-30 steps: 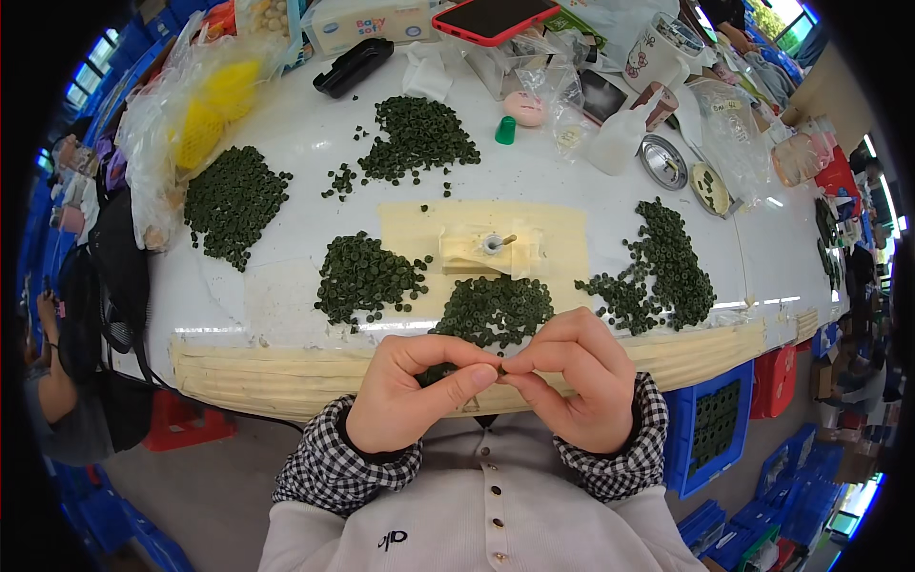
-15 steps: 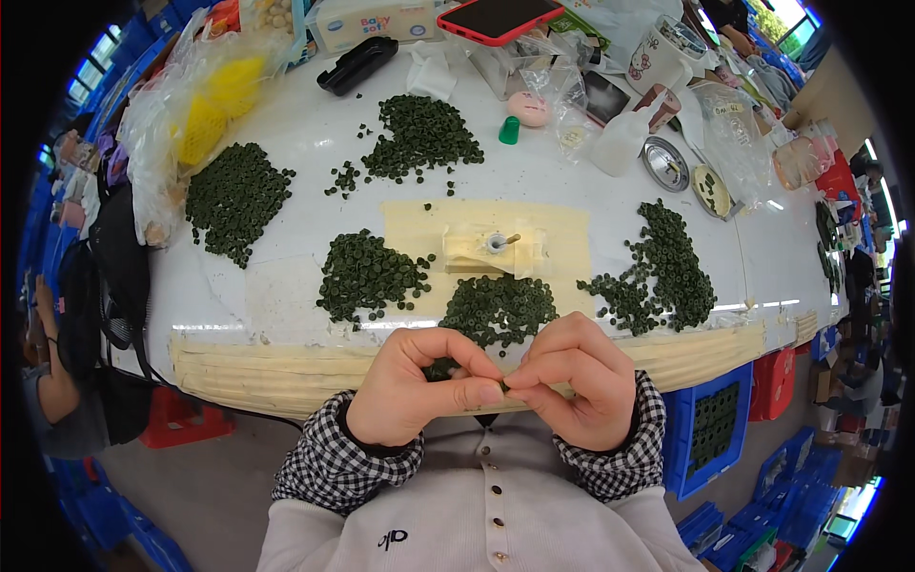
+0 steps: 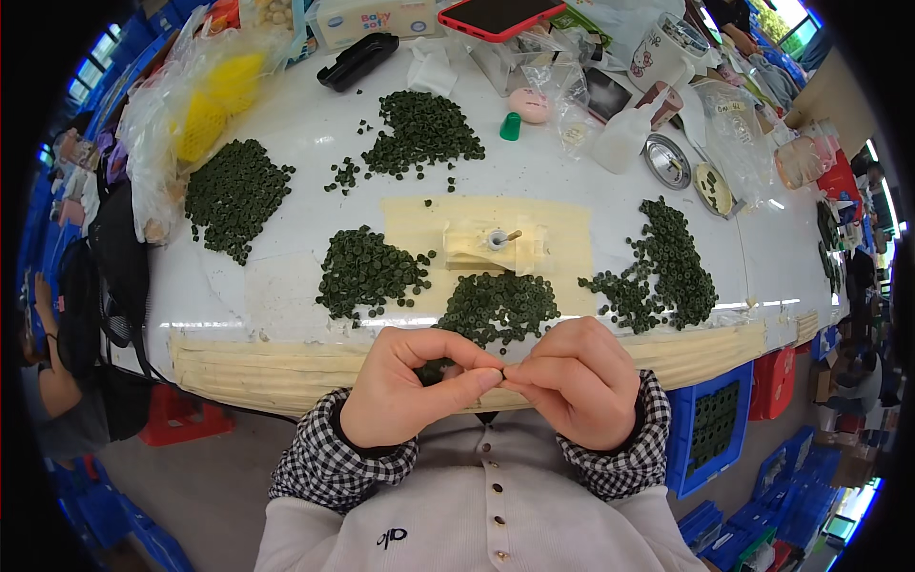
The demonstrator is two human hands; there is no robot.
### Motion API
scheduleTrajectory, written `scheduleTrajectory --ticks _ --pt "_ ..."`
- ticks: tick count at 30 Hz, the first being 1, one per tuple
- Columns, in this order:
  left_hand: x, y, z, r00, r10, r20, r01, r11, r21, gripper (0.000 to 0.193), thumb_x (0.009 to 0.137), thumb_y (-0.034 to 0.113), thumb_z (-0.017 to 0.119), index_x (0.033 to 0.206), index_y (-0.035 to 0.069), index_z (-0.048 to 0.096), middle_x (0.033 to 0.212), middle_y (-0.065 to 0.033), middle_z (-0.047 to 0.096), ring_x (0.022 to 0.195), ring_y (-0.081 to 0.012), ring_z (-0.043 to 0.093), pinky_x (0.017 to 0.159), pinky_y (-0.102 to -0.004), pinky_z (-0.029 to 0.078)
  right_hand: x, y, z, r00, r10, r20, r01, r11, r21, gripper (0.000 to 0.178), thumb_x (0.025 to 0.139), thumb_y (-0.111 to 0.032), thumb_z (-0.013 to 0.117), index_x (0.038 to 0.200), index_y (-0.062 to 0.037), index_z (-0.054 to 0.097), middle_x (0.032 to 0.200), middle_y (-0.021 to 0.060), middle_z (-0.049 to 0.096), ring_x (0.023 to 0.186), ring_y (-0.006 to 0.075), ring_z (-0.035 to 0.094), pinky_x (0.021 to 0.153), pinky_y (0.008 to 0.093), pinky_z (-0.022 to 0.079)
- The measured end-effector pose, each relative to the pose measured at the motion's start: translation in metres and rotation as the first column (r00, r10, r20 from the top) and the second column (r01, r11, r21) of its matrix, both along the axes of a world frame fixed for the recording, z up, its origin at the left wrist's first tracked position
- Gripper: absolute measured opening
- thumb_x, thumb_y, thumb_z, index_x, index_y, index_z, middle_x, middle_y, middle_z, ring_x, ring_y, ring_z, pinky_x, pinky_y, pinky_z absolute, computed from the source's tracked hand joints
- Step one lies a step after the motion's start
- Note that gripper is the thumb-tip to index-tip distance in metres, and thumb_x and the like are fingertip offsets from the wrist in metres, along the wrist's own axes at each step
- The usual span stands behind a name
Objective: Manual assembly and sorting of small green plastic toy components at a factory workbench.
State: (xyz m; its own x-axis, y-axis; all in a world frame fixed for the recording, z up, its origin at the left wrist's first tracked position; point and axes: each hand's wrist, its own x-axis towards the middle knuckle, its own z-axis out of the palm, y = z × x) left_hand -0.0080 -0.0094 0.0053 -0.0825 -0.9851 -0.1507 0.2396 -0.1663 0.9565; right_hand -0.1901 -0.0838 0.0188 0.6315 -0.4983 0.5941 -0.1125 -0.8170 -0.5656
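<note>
Just over the table's front edge, my left hand and my right hand meet fingertip to fingertip. Between them they pinch a small dark green piece, mostly hidden by the fingers. More dark green shows inside the curl of my left hand; whether it lies in the palm or behind it I cannot tell. Straight ahead of the hands lies a pile of small round dark green pieces with holes in them. Behind this pile stands a small taped block with a white cup and a brown-tipped stick.
More green piles lie at left, far left, back and right. A phone in a red case, a white squeeze bottle and a round tin crowd the back. A blue crate stands below right.
Both hands stay together at the same spot. The fingers have shifted slightly around the small green piece, and the fingertips sit a little higher.
</note>
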Motion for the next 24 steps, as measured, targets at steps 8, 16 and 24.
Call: scheduleTrajectory --ticks 8,16,24 --pt "-0.005 0.0 0.0 0.997 0.074 -0.006 -0.074 0.997 -0.011 0.01 0.082 0.002 0.063 0.09 -0.003 0.065 0.074 0.0017 0.059 0.061 -0.0019 0.043 0.056 -0.0175 0.037 0.003 0.002 -0.007 0.993 0.014 0.116 -0.06 0.914 0.401 0.017 0.069 0.006 0.068 0.083 -0.0014 0.063 0.08 0.0097 0.062 0.073 0.0211 0.061 0.063 0.028 0.049" --pt "-0.006 0.003 -0.001 0.993 0.103 0.064 -0.099 0.992 -0.072 0.01 0.082 0.002 0.062 0.09 -0.004 0.064 0.073 0.0025 0.058 0.061 -0.0012 0.043 0.055 -0.0172 0.037 0.006 0.007 -0.013 0.984 -0.026 0.176 -0.077 0.831 0.55 0.014 0.071 0.006 0.065 0.082 -0.0005 0.061 0.08 0.0103 0.063 0.074 0.0195 0.062 0.066 0.0278 0.049" --pt "-0.008 0.005 -0.002 0.981 0.184 -0.053 -0.182 0.982 0.055 0.011 0.084 0.004 0.06 0.093 -0.001 0.062 0.077 -0.0016 0.063 0.058 0.0001 0.043 0.052 -0.0166 0.036 0.012 0.009 -0.015 0.982 -0.075 0.172 -0.031 0.84 0.542 0.014 0.072 0.007 0.065 0.084 0.0012 0.061 0.081 0.0102 0.063 0.072 0.0186 0.062 0.066 0.027 0.049"
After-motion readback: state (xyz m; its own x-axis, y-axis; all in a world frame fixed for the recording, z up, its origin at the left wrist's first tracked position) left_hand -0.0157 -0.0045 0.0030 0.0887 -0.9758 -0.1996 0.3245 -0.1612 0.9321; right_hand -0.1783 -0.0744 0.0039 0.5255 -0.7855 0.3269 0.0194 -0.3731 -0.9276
